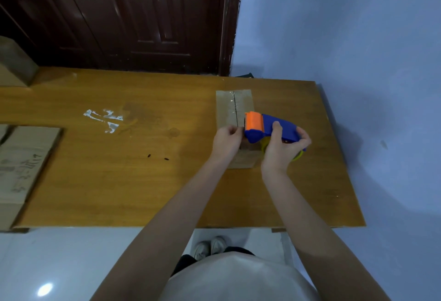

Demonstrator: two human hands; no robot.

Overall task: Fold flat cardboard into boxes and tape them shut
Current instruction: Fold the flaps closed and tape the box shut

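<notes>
Two hands are engaged over one small box (235, 109) standing toward the right end of the counter (143, 181). Nearest the person, the right hand (282, 147) is wrapped round the blue grip of the tape dispenser (269, 128), whose orange head lies at the box's near right part, just beside the centre seam. The left hand (226, 139) is placed immediately left of that head, fingers curled in a pinch at the seam; a tape end is presumably held there, though the tape itself cannot be made out. The left hand is judged the nearer to the seam.

The seam is seen to run straight away from the person, and glossy tape is visible over its far stretch. The coming stroke is judged to depend on that axis: the dispenser lies across it and would need to be aligned along it.

Room is noted on the left, where bare counter extends to a tape scrap (105, 119) and flat cardboard (23, 164) at the left edge. The counter's right edge is near the dispenser's rear. Beyond, a dark door (143, 14) and a blue wall (334, 26) are recorded.
</notes>
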